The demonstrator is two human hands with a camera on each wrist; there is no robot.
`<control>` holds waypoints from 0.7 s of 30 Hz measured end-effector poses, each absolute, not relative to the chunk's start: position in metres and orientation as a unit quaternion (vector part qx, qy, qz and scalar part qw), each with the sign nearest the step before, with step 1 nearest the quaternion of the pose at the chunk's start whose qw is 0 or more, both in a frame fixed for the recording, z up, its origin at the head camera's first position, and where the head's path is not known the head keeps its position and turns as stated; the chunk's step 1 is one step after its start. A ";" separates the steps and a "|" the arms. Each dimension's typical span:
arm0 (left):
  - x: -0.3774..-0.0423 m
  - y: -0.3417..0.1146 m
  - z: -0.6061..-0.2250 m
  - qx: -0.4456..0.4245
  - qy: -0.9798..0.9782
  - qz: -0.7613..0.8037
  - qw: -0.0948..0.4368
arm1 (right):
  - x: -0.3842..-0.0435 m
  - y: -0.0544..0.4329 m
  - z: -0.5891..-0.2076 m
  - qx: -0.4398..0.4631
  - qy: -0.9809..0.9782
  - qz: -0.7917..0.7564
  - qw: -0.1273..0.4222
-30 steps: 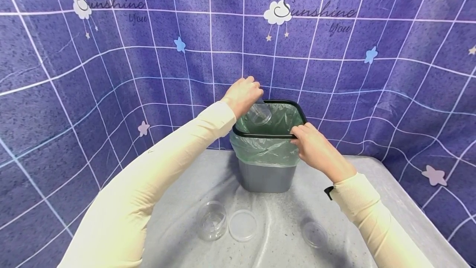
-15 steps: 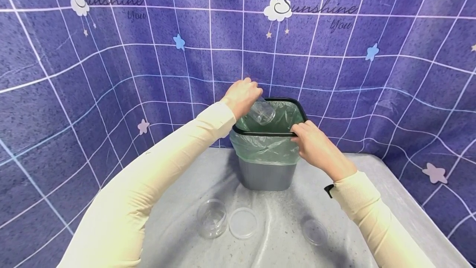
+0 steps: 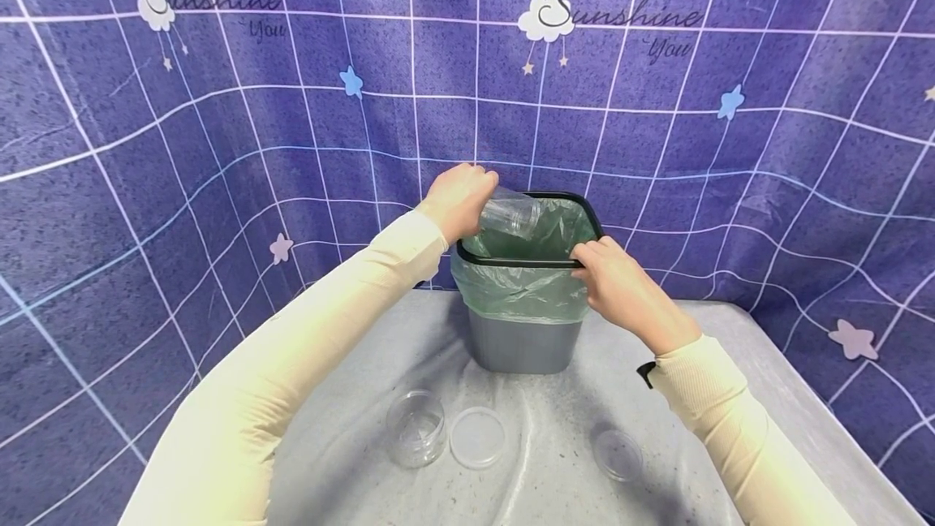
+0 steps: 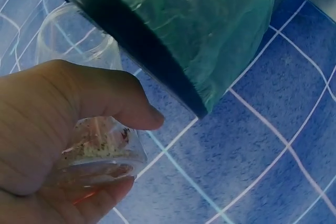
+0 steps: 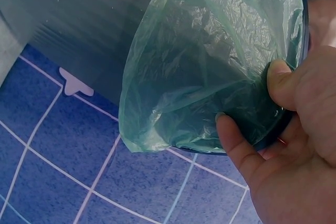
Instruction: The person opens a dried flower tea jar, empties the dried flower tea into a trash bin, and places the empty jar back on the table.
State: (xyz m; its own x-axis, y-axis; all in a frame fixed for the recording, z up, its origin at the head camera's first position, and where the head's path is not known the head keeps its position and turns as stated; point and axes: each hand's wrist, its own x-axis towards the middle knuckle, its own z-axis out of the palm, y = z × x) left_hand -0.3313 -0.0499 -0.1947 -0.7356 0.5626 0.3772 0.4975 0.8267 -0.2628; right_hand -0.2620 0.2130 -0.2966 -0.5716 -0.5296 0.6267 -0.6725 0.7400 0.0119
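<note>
My left hand [image 3: 458, 200] grips a clear plastic cup [image 3: 514, 214], which lies tilted almost on its side above the mouth of a grey trash bin [image 3: 526, 345]. In the left wrist view, dark specks and a little residue cling near the base of the cup [image 4: 102, 150]. A translucent green bag [image 3: 522, 295] lines the bin and folds down over its outside. At the bin's right front corner, my right hand [image 3: 624, 295] holds the black rim [image 3: 519, 264], with thumb and fingers over the bag.
In front of the bin, a clear round jar [image 3: 416, 431] stands on the grey tabletop [image 3: 351, 347], next to a translucent round lid [image 3: 478, 437]. Another clear round lid [image 3: 618, 454] lies farther right. A purple grid-patterned curtain [image 3: 292, 128] hangs close behind.
The cup has tipped from mouth-down to nearly level as my left hand shifted slightly left and down. My right hand stays on the bin's rim.
</note>
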 end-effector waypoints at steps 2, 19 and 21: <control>-0.331 -0.054 -0.198 -0.275 -0.933 0.052 0.226 | -0.262 0.213 -0.297 0.340 -0.879 0.115 0.314; -0.318 -0.082 -0.210 -0.180 -0.940 -0.107 0.269 | -0.263 0.212 -0.298 0.344 -0.874 0.116 0.323; -0.315 -0.083 -0.210 -0.169 -0.941 -0.129 0.265 | -0.262 0.211 -0.298 0.343 -0.875 0.117 0.321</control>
State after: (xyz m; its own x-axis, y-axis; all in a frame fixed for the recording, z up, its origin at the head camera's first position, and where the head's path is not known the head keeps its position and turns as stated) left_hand -0.3153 -0.0834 -0.2098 -0.8030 0.2494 0.5413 0.3855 0.9100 0.1527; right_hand -0.2623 0.2114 -0.2977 -0.5577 -0.5255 0.6426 -0.6758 0.7369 0.0160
